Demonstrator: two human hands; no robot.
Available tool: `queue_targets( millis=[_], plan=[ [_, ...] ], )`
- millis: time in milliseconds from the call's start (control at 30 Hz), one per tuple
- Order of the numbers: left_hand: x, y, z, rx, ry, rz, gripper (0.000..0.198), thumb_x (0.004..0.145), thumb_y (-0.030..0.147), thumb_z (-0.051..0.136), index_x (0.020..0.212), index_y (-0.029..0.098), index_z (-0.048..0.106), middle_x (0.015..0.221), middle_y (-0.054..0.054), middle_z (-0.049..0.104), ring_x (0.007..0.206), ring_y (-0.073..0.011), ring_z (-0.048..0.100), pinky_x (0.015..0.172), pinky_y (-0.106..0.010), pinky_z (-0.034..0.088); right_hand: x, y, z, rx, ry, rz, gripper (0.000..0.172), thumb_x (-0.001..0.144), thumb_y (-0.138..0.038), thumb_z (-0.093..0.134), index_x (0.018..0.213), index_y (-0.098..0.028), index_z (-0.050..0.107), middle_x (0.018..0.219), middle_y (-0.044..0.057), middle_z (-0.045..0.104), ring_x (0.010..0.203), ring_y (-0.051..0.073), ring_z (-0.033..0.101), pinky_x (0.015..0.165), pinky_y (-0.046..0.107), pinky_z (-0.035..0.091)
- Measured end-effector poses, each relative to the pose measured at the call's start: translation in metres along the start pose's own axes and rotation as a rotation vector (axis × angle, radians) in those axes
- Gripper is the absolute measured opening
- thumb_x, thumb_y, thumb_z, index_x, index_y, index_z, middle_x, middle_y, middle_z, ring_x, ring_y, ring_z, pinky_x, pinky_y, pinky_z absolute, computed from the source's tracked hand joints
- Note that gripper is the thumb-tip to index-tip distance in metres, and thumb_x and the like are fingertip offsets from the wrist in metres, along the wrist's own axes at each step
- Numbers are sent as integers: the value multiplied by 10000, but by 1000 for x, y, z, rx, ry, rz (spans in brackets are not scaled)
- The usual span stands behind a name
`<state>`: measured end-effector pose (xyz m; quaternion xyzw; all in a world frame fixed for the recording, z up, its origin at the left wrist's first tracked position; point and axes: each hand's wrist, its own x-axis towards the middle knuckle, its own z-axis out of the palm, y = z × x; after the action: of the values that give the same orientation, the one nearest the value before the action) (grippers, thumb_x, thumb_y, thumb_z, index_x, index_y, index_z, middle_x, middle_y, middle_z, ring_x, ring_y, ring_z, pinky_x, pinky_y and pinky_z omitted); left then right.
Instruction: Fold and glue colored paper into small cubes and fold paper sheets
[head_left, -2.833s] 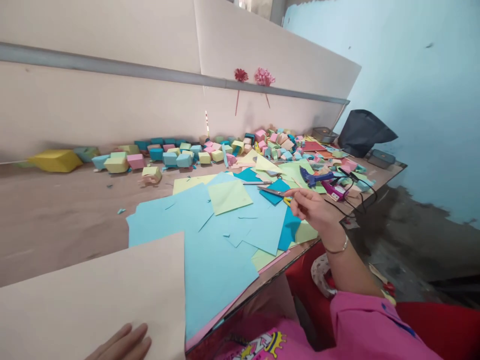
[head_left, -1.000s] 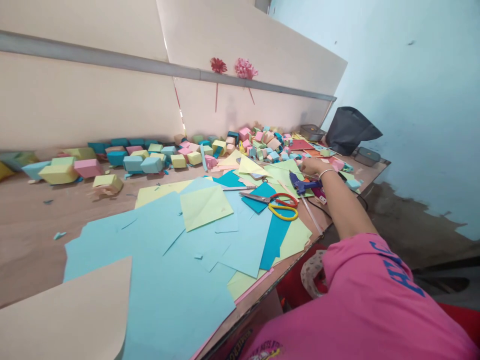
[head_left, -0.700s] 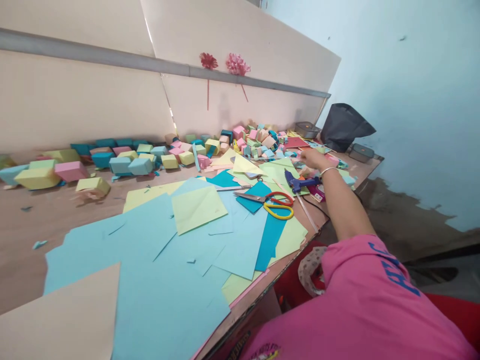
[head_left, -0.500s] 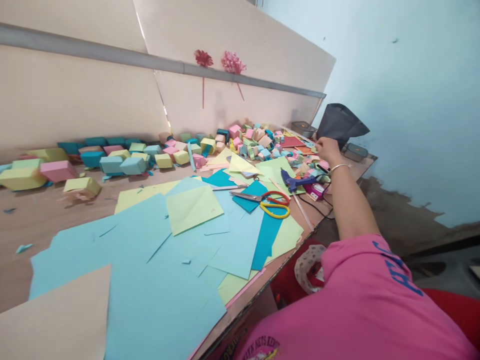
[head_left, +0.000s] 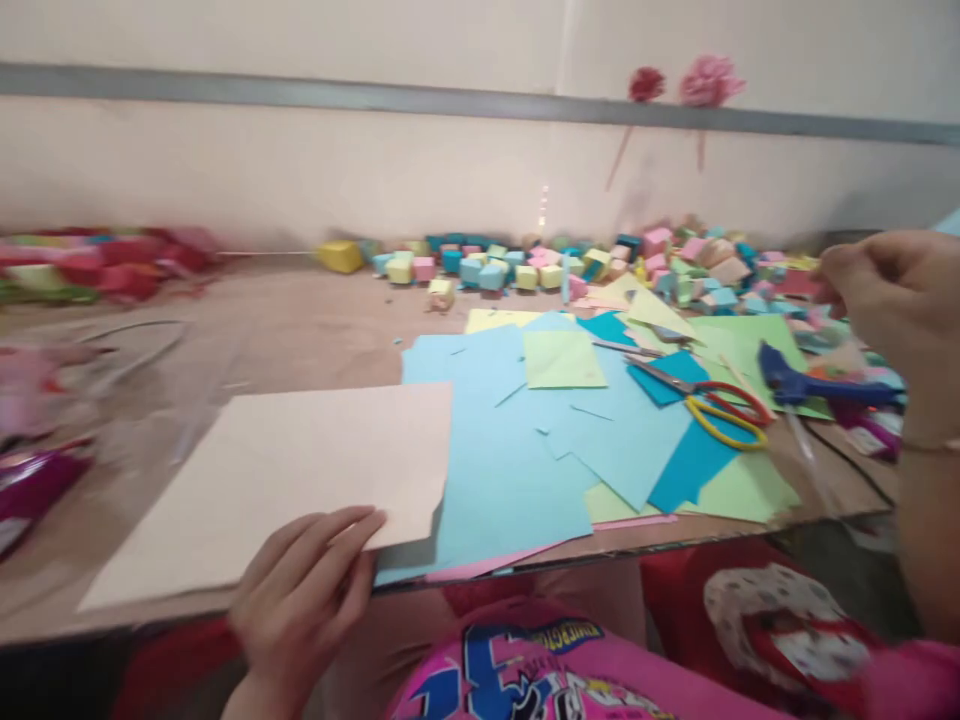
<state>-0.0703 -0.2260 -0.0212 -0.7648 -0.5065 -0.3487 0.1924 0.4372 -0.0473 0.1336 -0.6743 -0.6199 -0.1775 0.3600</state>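
My left hand [head_left: 307,580] grips a cream sheet of paper [head_left: 330,440] at its near edge, fingers on top and thumb lower down. The sheet lies partly over large light blue sheets [head_left: 457,440]. At the far right my right hand [head_left: 892,290] is raised with its fingers closed together; whatever is in them, if anything, does not show. Below and left of it lies a blue glue gun [head_left: 817,388]. Scissors [head_left: 720,405] with red and yellow handles rest on teal and blue paper. A light green square of paper [head_left: 564,358] lies on the blue sheets.
Many small paper boxes [head_left: 491,275] line the back of the table, with red ones [head_left: 135,265] at far left. Two paper flowers [head_left: 709,82] are on the wall rail. Clear plastic and a shiny purple packet [head_left: 41,485] lie at left.
The view has swung left. My left hand has come into view on the cream sheet. The black sheet or bag by my right hand is out of sight.
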Motion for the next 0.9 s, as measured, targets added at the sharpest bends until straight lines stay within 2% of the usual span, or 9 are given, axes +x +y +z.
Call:
queue_targets(
  millis=[67,133,200,333,433,500,633,733,900],
  plan=[
    [9,7,-2,107,1,10,327,758,62,687,1033,237,711,848,-49,689,713,-183,582,714,-363,473,-23,-54,2,259,-91,-196,346,933,-400,495,814,-164,718,646,51,664,550,106,572,541,264,405],
    [15,13,-3,100,-4,-4,304,795,56,651,1048,216,701,811,-52,652,698,-168,546,671,-330,453,-51,-104,10,363,-184,-556,214,886,-345,580,776,-201,693,700,34,678,656,142,620,611,288,468],
    [19,20,-4,49,45,-11,315,809,34,630,1066,205,691,796,-49,628,715,-160,536,666,-311,444,-82,-147,28,505,-359,-789,137,892,-247,571,964,-201,677,956,64,710,872,181,664,768,325,533],
    [23,43,-9,-115,179,6,347,807,-2,621,1070,211,694,777,-28,594,715,-134,518,656,-286,429,-127,-196,75,580,-511,-1051,550,837,-216,649,1358,-141,487,1408,170,507,1277,267,500,989,422,479],
    [15,58,-13,-226,158,105,358,814,-5,617,1113,179,689,808,-38,624,735,-136,537,668,-294,453,-135,-201,99,653,-431,-1106,280,908,-232,575,1181,-198,628,1303,115,615,1209,234,561,935,409,482],
    [3,61,-16,-232,130,134,364,811,-6,626,1133,156,682,860,-57,667,794,-155,577,717,-313,485,-131,-194,98,678,-345,-1196,169,931,-191,537,1008,-208,686,1102,64,718,1064,195,638,869,367,485],
    [-20,57,-26,-163,148,71,381,785,-8,633,1105,191,691,948,-55,723,894,-183,627,774,-322,520,-131,-178,61,588,-224,-1303,189,941,-130,504,1019,-181,669,987,46,741,992,176,650,876,358,467],
    [-27,61,-37,-301,49,46,379,781,29,578,1101,201,684,998,-69,728,971,-225,632,789,-364,542,-151,-173,33,508,-278,-1321,211,954,-131,474,1048,-178,658,1030,71,725,1044,181,626,922,375,462],
    [-24,74,-63,-524,-63,-92,405,848,71,426,1132,242,659,1129,-59,692,1125,-256,599,910,-445,520,-200,-169,19,542,-309,-1277,226,923,-97,509,1075,-187,651,1068,86,710,1072,194,611,961,405,470]
  ],
)
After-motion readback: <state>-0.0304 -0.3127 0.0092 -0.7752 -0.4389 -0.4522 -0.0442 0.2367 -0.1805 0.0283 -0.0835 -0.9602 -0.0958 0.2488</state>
